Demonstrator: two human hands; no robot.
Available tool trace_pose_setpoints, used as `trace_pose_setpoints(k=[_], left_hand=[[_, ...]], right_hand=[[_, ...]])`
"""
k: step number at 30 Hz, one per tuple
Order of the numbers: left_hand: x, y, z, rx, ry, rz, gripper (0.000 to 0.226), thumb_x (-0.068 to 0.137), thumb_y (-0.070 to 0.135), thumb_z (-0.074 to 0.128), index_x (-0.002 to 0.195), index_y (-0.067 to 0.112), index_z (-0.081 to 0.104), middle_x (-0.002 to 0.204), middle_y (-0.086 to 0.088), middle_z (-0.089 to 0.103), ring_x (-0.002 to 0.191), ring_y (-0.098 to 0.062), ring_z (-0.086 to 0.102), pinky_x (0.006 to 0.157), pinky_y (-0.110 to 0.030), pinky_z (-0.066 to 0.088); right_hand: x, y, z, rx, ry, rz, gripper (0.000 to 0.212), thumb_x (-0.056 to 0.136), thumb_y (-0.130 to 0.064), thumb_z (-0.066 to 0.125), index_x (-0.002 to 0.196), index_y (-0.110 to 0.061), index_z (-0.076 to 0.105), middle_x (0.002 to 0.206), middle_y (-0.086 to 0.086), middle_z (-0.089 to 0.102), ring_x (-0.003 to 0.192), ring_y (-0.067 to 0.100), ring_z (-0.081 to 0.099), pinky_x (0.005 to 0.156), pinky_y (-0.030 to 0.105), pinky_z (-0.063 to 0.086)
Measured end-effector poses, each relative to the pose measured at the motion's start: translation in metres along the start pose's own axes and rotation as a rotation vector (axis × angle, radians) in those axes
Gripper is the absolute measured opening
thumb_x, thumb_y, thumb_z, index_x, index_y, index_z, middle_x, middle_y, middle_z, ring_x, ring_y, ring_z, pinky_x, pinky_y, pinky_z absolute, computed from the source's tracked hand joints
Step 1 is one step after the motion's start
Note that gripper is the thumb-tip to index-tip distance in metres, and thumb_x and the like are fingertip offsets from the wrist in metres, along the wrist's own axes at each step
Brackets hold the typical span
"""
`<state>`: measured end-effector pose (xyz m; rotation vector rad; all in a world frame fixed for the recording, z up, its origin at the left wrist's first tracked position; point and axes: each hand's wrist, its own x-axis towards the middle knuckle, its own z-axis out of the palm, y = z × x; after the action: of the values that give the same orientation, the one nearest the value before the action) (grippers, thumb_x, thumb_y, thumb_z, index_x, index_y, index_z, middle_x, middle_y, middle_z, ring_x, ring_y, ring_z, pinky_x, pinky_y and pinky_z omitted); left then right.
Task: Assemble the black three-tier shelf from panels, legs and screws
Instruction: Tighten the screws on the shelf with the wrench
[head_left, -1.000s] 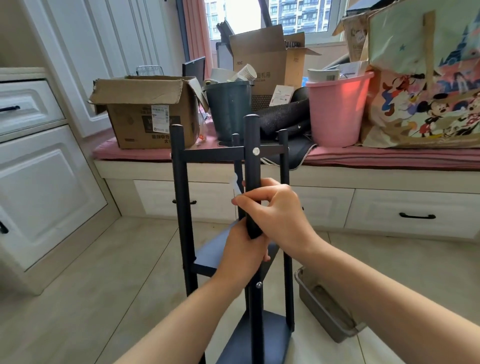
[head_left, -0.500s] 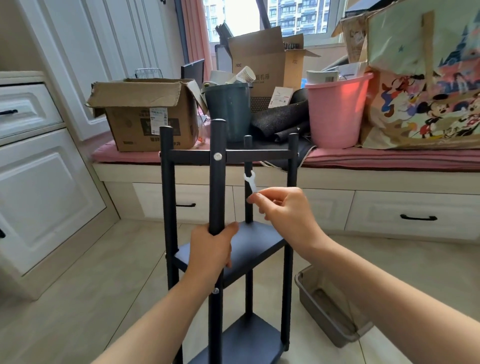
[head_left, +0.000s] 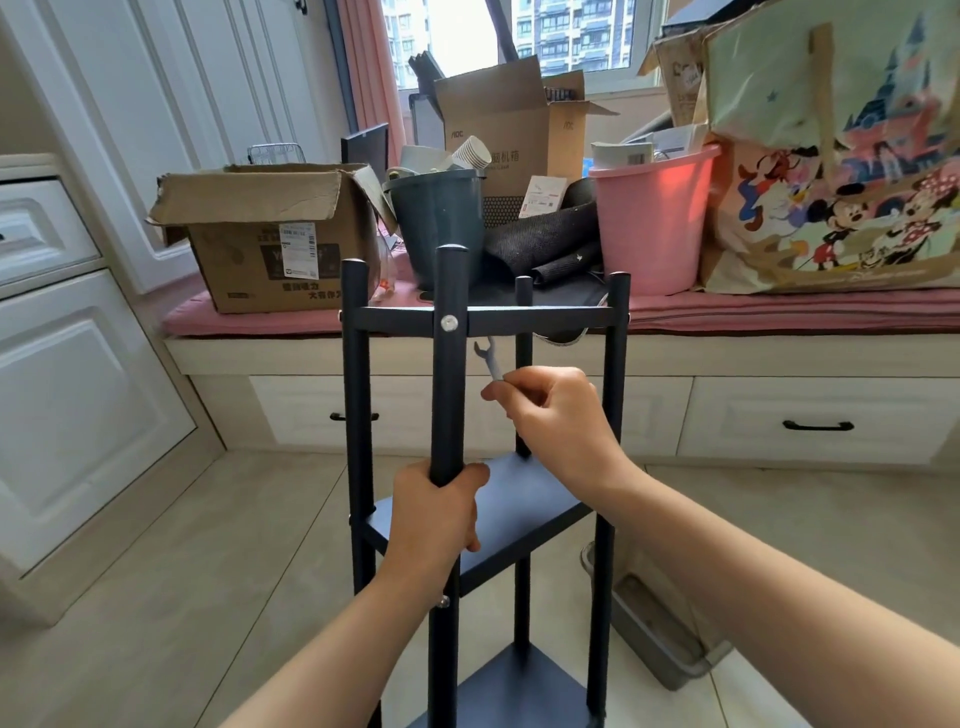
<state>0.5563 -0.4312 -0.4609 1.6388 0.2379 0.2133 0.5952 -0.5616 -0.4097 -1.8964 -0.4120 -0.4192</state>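
Head view: hands (head_left: 436, 512) on shelf (head_left: 483, 319), seemingly upright.

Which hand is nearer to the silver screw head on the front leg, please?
Right. The right hand is just below-right of the screw head; the left hand grips the front leg farther below.

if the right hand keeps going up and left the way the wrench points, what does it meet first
Probably the top panel's front edge, just right of the screw on the near leg. The right hand pinches the small wrench, whose open end sits just below that edge; depth is unclear.
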Motion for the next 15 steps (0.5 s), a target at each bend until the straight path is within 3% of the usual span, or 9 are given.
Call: trace_pose_setpoints(k=[3, 7, 11, 15], left_hand=[[-0.0037, -0.0001, 0.0035, 0.01, -0.015, 0.0, 0.024, 0.091, 0.006, 0.064, 0.07, 0.003, 0.053, 0.041, -0.001, 0.038, 0.034, -0.014, 0.036, 0.042, -0.028, 0.042], [-0.005, 0.002, 0.004, 0.027, -0.032, 0.012, 0.023, 0.09, 0.006, 0.065, 0.071, 0.003, 0.053, 0.042, -0.002, 0.037, 0.033, -0.015, 0.035, 0.045, -0.03, 0.041], [-0.0054, 0.0034, 0.0029, 0.044, -0.045, 0.022, 0.021, 0.09, 0.005, 0.064, 0.072, 0.002, 0.054, 0.042, -0.003, 0.039, 0.033, -0.015, 0.036, 0.043, -0.029, 0.041], [-0.0061, 0.0032, 0.0018, 0.059, -0.055, 0.038, 0.021, 0.09, 0.005, 0.064, 0.073, 0.002, 0.054, 0.042, -0.002, 0.039, 0.033, -0.015, 0.037, 0.043, -0.03, 0.042]], right_hand=[[0.002, 0.0005, -0.0017, 0.005, 0.04, -0.013, 0.016, 0.096, -0.01, 0.06, 0.097, -0.009, 0.076, 0.077, 0.0, 0.071, 0.073, 0.015, 0.064, 0.064, 0.023, 0.053], [0.0022, -0.0013, -0.0015, -0.021, 0.06, -0.078, 0.015, 0.095, -0.007, 0.062, 0.093, -0.006, 0.077, 0.07, -0.01, 0.064, 0.059, -0.002, 0.057, 0.055, 0.01, 0.041], [0.0028, -0.003, -0.0006, -0.082, 0.132, -0.148, 0.013, 0.094, -0.009, 0.065, 0.092, -0.005, 0.078, 0.073, -0.006, 0.063, 0.06, 0.0, 0.054, 0.06, 0.009, 0.039], [0.0035, -0.0042, 0.0013, -0.115, 0.195, -0.217, 0.015, 0.093, -0.011, 0.066, 0.087, -0.005, 0.078, 0.071, 0.004, 0.069, 0.065, 0.016, 0.062, 0.064, 0.024, 0.048]])
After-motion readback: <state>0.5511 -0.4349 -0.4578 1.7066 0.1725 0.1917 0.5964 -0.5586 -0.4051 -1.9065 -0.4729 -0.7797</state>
